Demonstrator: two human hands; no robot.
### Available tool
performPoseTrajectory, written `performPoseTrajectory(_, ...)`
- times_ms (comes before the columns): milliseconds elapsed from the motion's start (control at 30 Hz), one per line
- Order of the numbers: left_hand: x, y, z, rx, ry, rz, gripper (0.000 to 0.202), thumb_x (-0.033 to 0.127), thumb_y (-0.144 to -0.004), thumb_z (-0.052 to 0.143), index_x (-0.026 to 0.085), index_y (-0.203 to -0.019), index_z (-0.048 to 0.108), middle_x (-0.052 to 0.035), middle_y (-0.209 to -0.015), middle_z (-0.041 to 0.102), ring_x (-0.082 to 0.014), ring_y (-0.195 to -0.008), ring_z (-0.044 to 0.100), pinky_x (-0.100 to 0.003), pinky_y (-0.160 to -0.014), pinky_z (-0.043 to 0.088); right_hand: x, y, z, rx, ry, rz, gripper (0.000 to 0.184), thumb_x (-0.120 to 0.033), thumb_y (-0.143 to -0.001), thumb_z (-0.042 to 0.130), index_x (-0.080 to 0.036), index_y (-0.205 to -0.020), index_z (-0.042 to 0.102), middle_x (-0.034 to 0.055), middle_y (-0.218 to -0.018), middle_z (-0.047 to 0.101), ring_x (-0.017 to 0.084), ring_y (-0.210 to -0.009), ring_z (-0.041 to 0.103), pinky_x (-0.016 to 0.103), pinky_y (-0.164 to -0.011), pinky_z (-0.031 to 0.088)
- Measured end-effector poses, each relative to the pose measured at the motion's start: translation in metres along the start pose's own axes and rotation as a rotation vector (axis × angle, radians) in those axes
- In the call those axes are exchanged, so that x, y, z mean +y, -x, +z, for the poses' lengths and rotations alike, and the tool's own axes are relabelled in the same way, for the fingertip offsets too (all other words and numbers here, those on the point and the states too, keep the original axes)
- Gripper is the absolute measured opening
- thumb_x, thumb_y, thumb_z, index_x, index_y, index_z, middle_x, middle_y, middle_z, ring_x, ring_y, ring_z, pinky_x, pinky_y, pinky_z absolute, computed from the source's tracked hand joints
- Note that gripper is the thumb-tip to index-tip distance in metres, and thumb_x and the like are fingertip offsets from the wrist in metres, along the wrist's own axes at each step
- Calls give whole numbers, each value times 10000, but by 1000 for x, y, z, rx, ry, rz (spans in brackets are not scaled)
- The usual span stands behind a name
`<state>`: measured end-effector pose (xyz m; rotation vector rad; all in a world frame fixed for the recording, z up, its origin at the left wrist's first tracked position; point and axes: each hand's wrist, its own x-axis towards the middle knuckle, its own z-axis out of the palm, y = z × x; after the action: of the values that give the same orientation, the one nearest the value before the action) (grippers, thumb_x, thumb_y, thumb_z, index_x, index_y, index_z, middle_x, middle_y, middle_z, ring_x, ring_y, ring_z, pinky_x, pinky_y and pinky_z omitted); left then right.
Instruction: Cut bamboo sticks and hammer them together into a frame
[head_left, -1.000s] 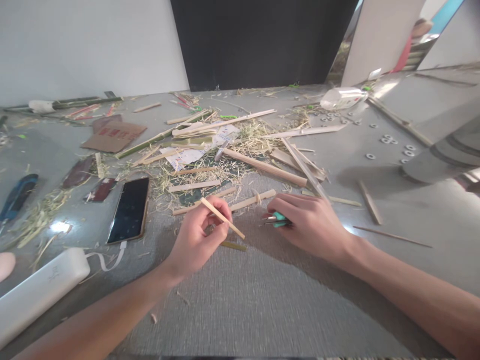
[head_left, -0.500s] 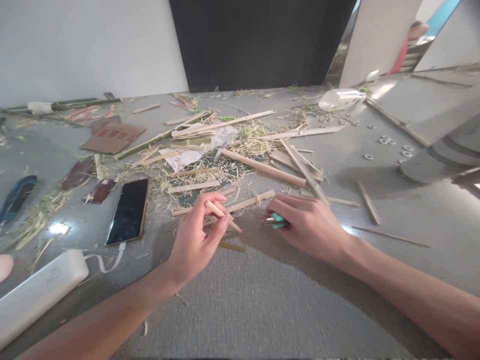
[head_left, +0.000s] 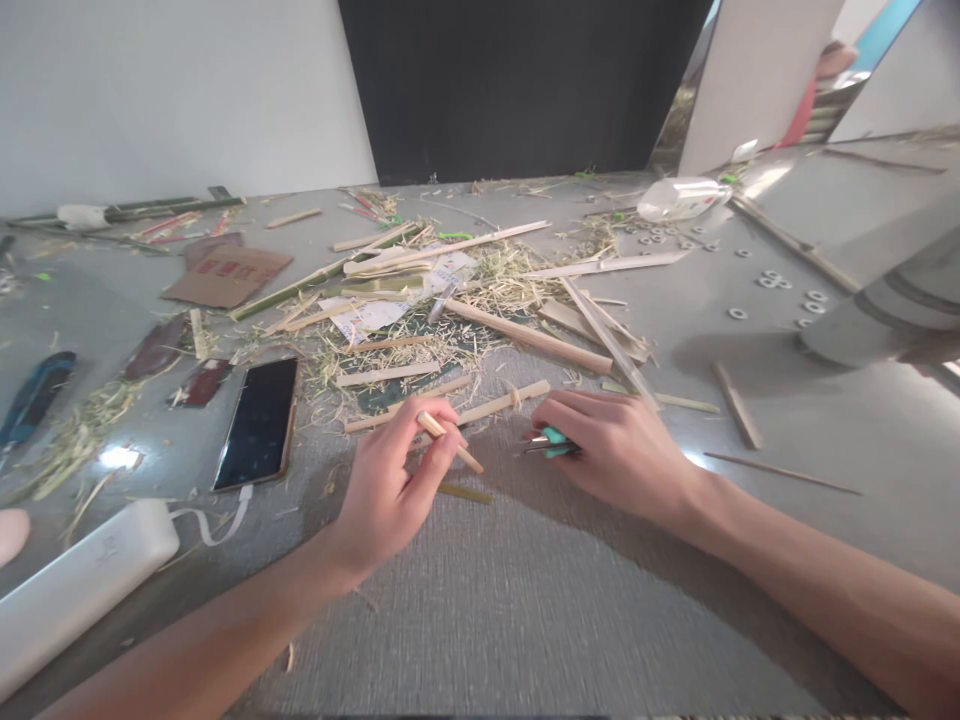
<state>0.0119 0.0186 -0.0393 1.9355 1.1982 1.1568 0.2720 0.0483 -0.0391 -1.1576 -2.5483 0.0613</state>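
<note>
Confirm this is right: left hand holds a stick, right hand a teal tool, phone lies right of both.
Not quite: left hand holds a stick, right hand a teal tool, but the head view shows the phone left of both, not right.

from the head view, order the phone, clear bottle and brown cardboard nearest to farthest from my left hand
1. Phone: nearest, lying just to the left of your left hand.
2. Brown cardboard: next, farther back on the left, beyond the phone.
3. Clear bottle: farthest, on its side at the back right.
</note>
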Motion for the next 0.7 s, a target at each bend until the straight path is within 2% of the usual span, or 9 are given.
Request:
performPoseTrajectory(200,0,2,-3,12,30,10,164,284,-1063,467,223,-1026,614,-4,-870,676,-111,-667,576,-262,-607,422,-1,-1,-1,2,4,0,116,-130,-860,550,-203,-877,639,8,-817,689,146,-704,599,294,-594,296)
performPoseTrajectory(400,2,3,-4,51,4,47,248,275,-1075,431,210,-964,643,5,-783,646,-94,-521,416,-280,-541,352,-1,-1,-1,-31,-14,5,146,-116,-854,534,-204,-901,642,17,-843,693,156,-731,607,299,-601,307)
performPoseTrajectory(500,1,2,-4,82,3,77,258,269,-1078,423,211,-937,632,-11,-821,663,-108,-583,496,-284,-583,391,-1,-1,-1,-25,-14,-2,138,-119,-855,535,-202,-895,637,18,-835,689,154,-724,600,297,-602,305)
performPoseTrajectory(600,-1,1,-4,85,-4,89,231,247,-1071,439,213,-916,607,-20,-854,668,-145,-769,628,-301,-711,462,0,-1,0,-24,-8,-2,136,-117,-849,541,-200,-893,639,13,-833,686,153,-718,598,299,-599,303)
performPoseTrajectory(700,-2,1,-4,65,-17,82,208,213,-1064,449,211,-917,596,-16,-860,662,-146,-814,649,-304,-750,476,0,-2,0,-29,-5,-4,144,-113,-848,541,-200,-897,644,8,-830,683,154,-716,597,301,-598,303)
